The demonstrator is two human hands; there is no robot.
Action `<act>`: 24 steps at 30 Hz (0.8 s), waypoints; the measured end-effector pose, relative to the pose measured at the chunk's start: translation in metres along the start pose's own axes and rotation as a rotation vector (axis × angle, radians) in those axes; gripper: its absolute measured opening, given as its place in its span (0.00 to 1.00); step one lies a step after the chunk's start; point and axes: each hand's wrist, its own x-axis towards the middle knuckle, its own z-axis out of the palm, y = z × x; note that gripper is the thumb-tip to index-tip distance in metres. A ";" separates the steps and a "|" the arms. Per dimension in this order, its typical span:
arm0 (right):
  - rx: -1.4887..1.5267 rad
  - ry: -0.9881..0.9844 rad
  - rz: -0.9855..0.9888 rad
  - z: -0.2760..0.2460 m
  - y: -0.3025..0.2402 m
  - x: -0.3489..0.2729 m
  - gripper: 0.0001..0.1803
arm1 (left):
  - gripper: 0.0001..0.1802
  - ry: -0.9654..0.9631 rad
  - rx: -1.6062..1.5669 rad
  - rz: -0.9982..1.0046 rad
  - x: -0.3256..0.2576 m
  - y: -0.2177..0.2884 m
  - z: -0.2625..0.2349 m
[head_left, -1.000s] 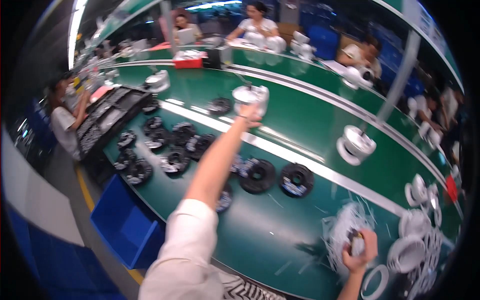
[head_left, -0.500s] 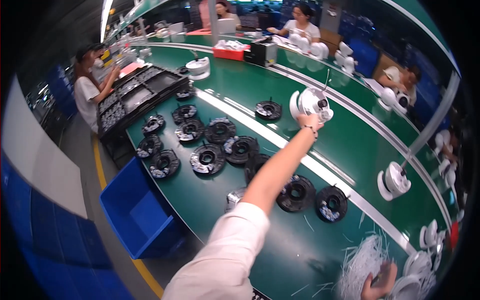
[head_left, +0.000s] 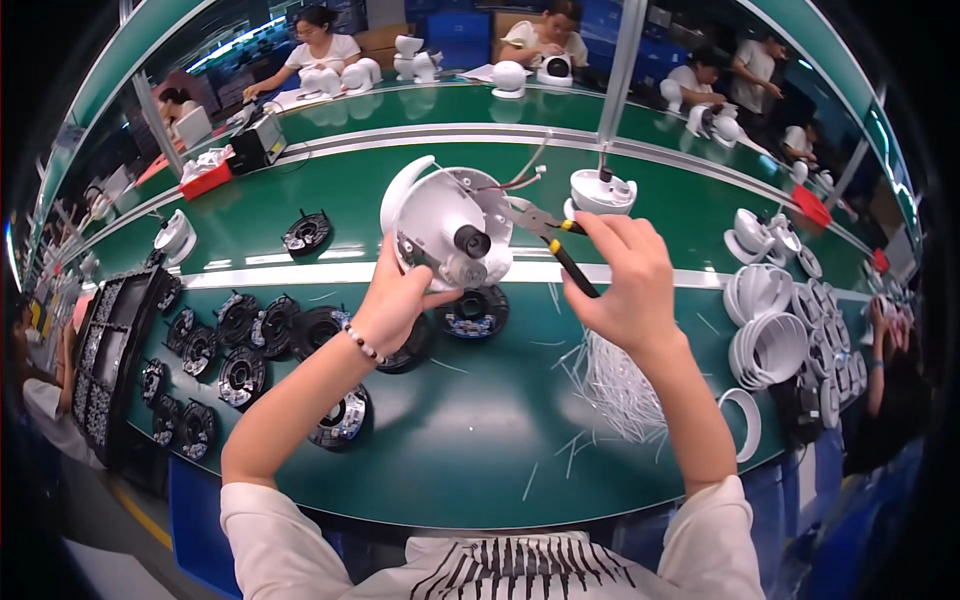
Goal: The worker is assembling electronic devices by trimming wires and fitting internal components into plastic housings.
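My left hand (head_left: pixel 393 300) grips a white plastic camera housing (head_left: pixel 430 212) from below, holding it over the bench. A dark lens barrel (head_left: pixel 471 241) shows on its inner side, and thin wires (head_left: pixel 520 183) stick out at its right. In my right hand (head_left: pixel 638 285) is a pair of cutting pliers (head_left: pixel 537 221) with black and yellow handles. Their jaws point left at the housing's right edge, just below the wires. Whether the jaws touch anything there I cannot tell. Under my right forearm lies a pile of thin white strips (head_left: pixel 622 390).
Several black ring-shaped parts (head_left: pixel 242 377) lie on the green bench at left, beside a black compartment tray (head_left: pixel 108 350). White rings and shells (head_left: pixel 768 349) crowd the right. Another white housing (head_left: pixel 603 191) stands beyond my right hand. Co-workers sit across the bench.
My view has swung right. My left hand, earlier stretched far out at the housing, now holds it up closer. My right hand has risen from beside the strip pile to the housing with the pliers.
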 end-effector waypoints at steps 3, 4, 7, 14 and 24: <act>-0.024 -0.022 0.017 0.005 -0.001 -0.007 0.25 | 0.31 -0.043 0.008 -0.025 -0.016 0.000 0.011; -0.030 -0.008 0.021 0.007 -0.001 -0.010 0.25 | 0.31 -0.047 0.005 -0.024 -0.018 0.000 0.014; -0.050 -0.010 0.047 0.005 -0.003 -0.013 0.25 | 0.33 -0.102 0.012 -0.039 -0.023 0.001 0.023; -0.034 0.013 0.063 -0.002 0.005 -0.017 0.24 | 0.33 -0.095 0.026 -0.057 -0.022 -0.002 0.038; -0.025 -0.032 0.157 0.003 0.024 -0.039 0.23 | 0.32 -0.035 0.074 -0.111 -0.001 -0.011 0.051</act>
